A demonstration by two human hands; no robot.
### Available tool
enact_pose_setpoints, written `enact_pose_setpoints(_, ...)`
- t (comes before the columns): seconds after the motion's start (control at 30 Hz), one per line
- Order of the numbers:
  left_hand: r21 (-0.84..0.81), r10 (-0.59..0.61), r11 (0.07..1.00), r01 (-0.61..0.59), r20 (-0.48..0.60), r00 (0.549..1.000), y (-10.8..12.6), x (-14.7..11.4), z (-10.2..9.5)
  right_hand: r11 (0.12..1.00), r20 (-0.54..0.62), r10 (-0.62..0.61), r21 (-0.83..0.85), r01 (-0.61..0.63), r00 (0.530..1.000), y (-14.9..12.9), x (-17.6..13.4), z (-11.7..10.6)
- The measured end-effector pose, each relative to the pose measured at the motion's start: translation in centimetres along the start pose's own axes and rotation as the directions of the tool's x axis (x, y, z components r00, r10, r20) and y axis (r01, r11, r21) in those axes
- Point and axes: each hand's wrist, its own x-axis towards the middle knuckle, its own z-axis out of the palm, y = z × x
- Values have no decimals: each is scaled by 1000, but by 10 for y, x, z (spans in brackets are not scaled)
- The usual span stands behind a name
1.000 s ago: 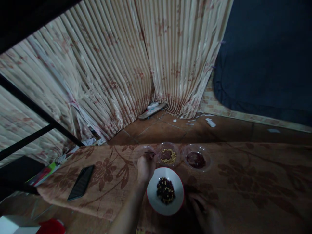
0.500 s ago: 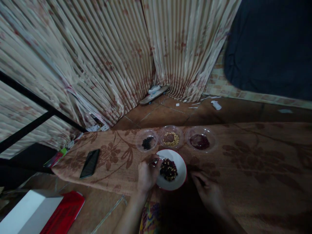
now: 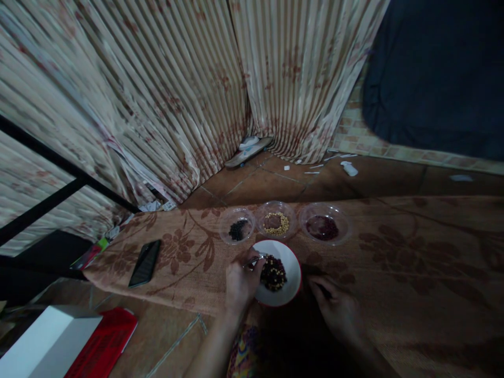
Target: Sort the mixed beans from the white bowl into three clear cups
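Metal tweezers (image 3: 258,258) sit between the thumb and fingers of my left hand (image 3: 241,278), their tips over the left part of a white bowl with a red rim (image 3: 293,275). Mixed dark and pale yellow beans (image 3: 274,274) lie in the bowl; the tips are too small to tell whether they grip a bean. To the bowl's right, my right hand (image 3: 333,302) rests on the cloth, loosely curled, a gap between thumb and forefinger, nothing visible in it. Behind the bowl stand three clear plastic bowls with black beans (image 3: 238,230), yellow beans (image 3: 276,224) and dark red beans (image 3: 323,228).
A brown flowered cloth (image 3: 394,294) covers the low table. On its left lies a phone (image 3: 145,263). A white box (image 3: 47,341) and a red packet (image 3: 102,341) are at the lower left. Striped curtains (image 3: 177,94) hang behind, above scraps on the tiled floor.
My left hand with the tweezers has shifted slightly right, further over the bowl. My right hand stays in the same place.
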Motion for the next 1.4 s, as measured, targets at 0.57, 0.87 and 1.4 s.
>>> enact_pose_setpoints(0.57, 37, 11, 999, -10, -16, 1000, -2, 0, 3, 999, 8, 10, -32, -10, 1000, -1, 0, 0)
enact_pose_setpoints(0.87, 15, -12, 1000, 12, -6, 1000, 0, 0, 2, 1000, 13, -8, -29, 9, 1000, -1, 0, -1)
enact_pose_setpoints(1.4, -42, 107, 993, -112, -101, 989, 25, 68, -5, 1000, 9, -12, -25, 12, 1000, -1, 1, 1)
